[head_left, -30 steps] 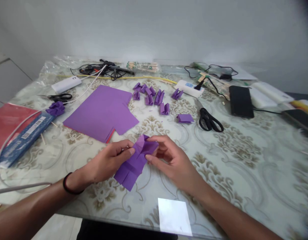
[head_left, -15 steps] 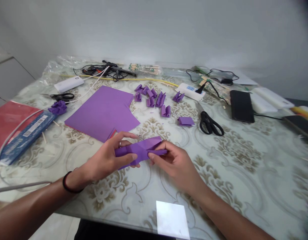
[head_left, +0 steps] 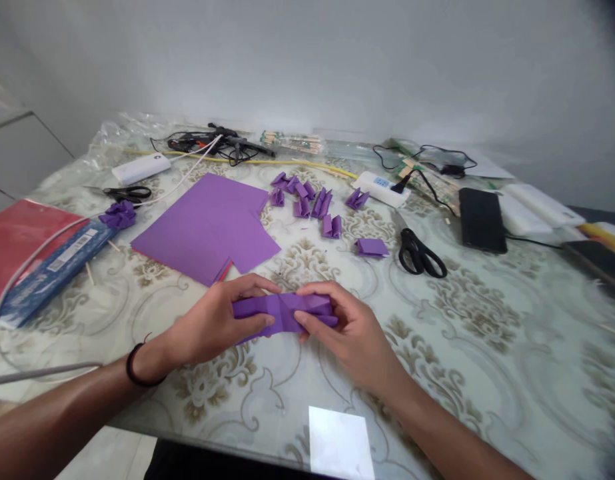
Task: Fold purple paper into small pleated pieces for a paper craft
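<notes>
In the head view, the fingers of the left hand [head_left: 214, 323] and right hand [head_left: 354, 333] close on either side of a creased purple paper [head_left: 286, 311] over the near part of the bench [head_left: 487, 393]. It looks partway folded, its flaps looser than those of the compact folded pieces [head_left: 331, 227] beyond, which seem done. The flat purple sheets [head_left: 202, 223] remain unfolded, while a flatter folded piece [head_left: 371, 247] lies just beside the black-handled scissors [head_left: 414, 241].

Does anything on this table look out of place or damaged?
One thing: the bunched-up purple paper wad at left, by the corner of the blue-and-red packet, looks odd against the flat purple sheets and neatly folded purple pieces.
</notes>
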`<state>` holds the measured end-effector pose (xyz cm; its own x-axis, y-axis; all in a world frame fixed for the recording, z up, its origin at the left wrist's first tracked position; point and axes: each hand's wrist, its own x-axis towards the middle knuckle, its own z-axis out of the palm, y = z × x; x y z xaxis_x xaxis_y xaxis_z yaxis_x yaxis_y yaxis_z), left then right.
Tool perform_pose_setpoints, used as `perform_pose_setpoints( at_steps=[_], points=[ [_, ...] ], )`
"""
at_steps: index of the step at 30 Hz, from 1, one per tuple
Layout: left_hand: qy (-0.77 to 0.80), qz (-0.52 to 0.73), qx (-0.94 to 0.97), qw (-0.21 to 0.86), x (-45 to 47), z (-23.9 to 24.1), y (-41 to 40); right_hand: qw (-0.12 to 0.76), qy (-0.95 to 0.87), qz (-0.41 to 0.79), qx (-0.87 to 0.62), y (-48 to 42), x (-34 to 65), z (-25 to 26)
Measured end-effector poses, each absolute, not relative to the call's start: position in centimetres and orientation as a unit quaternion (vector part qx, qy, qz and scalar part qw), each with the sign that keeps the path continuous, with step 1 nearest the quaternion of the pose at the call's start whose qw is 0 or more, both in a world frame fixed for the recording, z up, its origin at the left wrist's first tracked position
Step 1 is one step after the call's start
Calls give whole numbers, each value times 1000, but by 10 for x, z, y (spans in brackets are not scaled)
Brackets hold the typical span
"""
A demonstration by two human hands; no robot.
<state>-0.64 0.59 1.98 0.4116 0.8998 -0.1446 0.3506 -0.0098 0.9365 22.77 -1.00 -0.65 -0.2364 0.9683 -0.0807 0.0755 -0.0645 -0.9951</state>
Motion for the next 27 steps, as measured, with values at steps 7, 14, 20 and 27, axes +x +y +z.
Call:
perform_pose_setpoints(
  at_steps=[7,14,20,27],
  points=[
    [517,322,653,450,-11,10,9,407,-553,534,-493,-9,228,-7],
    [531,334,649,429,-13,9,9,412,-543,531,-503,-9,229,-9],
    [537,330,652,421,-13,6,8,444,-524,541,-486,-11,228,-9],
    [534,336,651,423,-14,2,10,438,-517,558,-478,-9,231,-9]
  ],
)
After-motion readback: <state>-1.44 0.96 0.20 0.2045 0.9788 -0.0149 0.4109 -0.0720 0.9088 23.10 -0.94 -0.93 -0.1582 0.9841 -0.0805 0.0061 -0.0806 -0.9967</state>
